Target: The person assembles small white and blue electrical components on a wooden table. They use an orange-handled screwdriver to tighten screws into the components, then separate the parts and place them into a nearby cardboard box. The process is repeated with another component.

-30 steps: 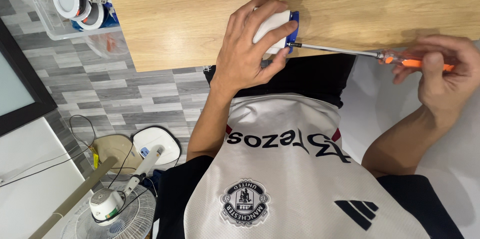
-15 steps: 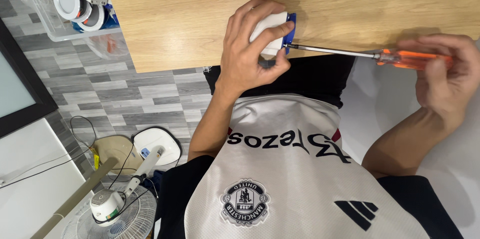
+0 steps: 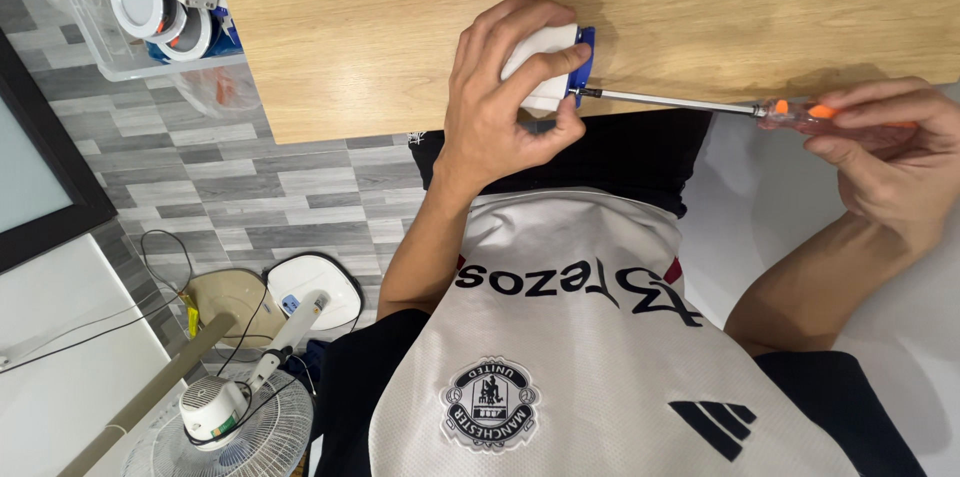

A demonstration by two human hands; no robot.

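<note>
My left hand [image 3: 500, 107] clasps the small white plastic box with a blue end plate [image 3: 556, 72] at the wooden tabletop's [image 3: 400, 27] edge, while at three o'clock my right hand [image 3: 885, 152] grips the orange-handled steel screwdriver [image 3: 740, 109], tip against the plate.

Clear bin [image 3: 70, 32]; pedestal fan [image 3: 235, 427]

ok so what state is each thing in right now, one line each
small white box with blue end plate: gripped in left hand, on wooden table edge
orange-handled screwdriver: level, tip at blue plate, held by right hand
clear plastic bin: open, holds round white fittings
</note>
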